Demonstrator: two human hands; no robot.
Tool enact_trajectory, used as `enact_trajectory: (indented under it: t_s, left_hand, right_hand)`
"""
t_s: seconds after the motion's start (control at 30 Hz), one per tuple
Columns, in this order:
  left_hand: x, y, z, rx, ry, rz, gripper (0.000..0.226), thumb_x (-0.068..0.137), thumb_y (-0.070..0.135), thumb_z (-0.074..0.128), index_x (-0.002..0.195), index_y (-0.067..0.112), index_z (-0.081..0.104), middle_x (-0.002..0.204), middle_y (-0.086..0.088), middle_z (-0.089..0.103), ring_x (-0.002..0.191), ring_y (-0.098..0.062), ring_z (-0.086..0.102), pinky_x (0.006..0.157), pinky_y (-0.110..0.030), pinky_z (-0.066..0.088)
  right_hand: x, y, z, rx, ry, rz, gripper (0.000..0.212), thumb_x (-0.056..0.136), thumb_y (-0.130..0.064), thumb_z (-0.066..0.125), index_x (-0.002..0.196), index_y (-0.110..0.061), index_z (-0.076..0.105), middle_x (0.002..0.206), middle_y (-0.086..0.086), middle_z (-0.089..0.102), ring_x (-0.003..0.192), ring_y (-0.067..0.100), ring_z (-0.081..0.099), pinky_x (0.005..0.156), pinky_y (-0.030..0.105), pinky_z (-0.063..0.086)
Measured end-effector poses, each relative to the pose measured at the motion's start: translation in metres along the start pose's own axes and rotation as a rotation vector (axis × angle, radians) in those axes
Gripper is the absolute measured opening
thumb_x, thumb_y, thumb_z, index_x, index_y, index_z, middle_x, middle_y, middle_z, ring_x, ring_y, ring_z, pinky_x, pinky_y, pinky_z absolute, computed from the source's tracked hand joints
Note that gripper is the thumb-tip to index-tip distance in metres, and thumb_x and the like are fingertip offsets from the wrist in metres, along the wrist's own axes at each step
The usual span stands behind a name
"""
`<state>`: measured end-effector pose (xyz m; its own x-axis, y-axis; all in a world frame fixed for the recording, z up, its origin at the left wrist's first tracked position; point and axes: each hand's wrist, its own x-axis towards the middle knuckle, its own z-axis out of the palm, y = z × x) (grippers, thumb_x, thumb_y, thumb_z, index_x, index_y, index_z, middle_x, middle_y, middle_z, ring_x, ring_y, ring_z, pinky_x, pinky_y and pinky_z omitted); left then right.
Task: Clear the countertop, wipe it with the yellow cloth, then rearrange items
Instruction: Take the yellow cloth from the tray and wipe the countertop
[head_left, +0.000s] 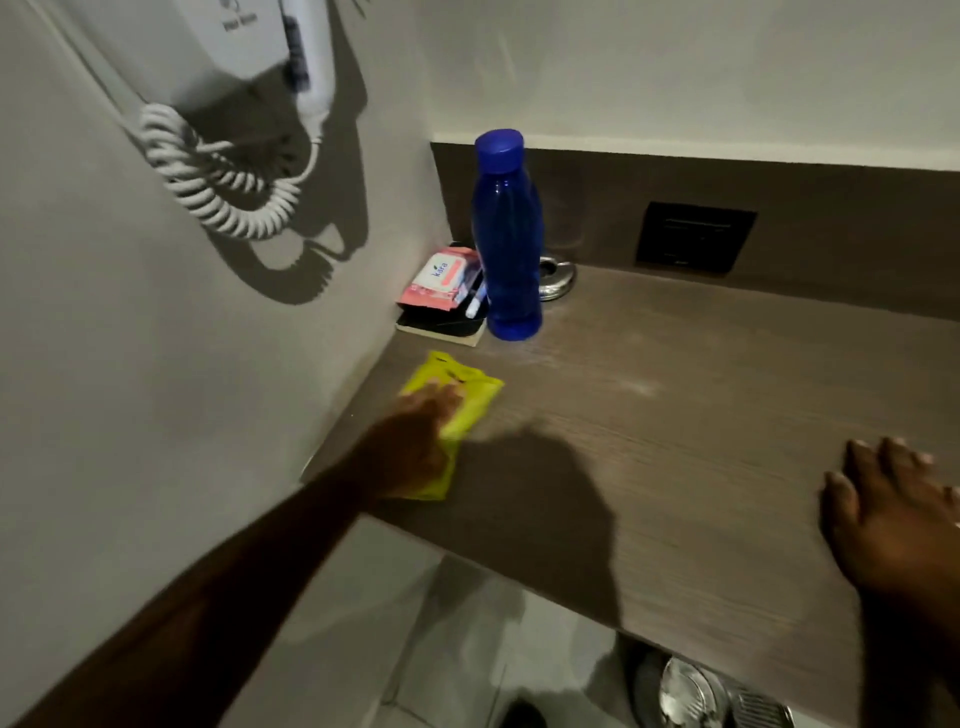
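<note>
My left hand (415, 441) presses the folded yellow cloth (462, 395) flat on the brown wood-grain countertop (675, 415), near the left wall. My right hand (893, 519) rests palm down with fingers spread on the countertop at the right, holding nothing. A tall blue bottle (506, 239) with a blue cap stands upright in the back left corner. Beside it a black tray (441, 327) carries a pink wipes pack (441, 278) and a small tube (475, 299). A round metal dish (556, 278) sits behind the bottle.
A white wall-mounted hair dryer (249, 41) with a coiled cord (218, 182) hangs on the left wall above the corner. A dark socket plate (696, 236) is set into the back panel. Below the counter edge, tiled floor and a metal bin (691, 696) show.
</note>
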<state>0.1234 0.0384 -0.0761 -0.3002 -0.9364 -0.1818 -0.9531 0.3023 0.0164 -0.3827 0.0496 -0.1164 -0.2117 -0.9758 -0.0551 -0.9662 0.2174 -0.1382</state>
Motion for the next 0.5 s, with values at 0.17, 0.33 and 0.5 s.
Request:
enact_trajectory:
  t_s: [0.17,0.33,0.5]
  left_hand:
    - [-0.006,0.004,0.009,-0.112,0.091,-0.197,0.075,0.077,0.038,0.029,0.142,0.003,0.04,0.151,-0.022,0.033,0.14,-0.047,0.027,0.108,-0.062,0.028]
    - [0.028,0.091,0.027,-0.208,0.157,-0.458,0.072,0.083,0.036,0.038,0.149,0.009,0.026,0.158,-0.018,0.022,0.146,-0.04,0.014,0.113,-0.06,0.014]
    - [0.09,0.193,0.015,-0.209,0.122,-0.253,0.079,0.078,0.049,0.031,0.149,0.017,0.023,0.16,-0.006,0.021,0.148,-0.03,0.012,0.114,-0.057,0.01]
  right_hand:
    - [-0.005,-0.012,-0.016,0.061,0.041,0.001,0.069,0.091,-0.05,0.019,0.146,-0.013,0.039,0.156,0.019,0.03,0.146,0.037,0.023,0.117,0.053,0.016]
    - [-0.009,-0.021,-0.024,0.08,0.035,0.015,0.065,0.092,-0.043,0.024,0.146,-0.01,0.039,0.157,0.02,0.029,0.147,0.037,0.021,0.119,0.051,0.013]
    - [-0.007,-0.019,-0.027,0.07,-0.027,0.012,0.054,0.1,-0.035,0.035,0.15,-0.014,0.033,0.161,0.014,0.022,0.149,0.034,0.014,0.12,0.05,0.011]
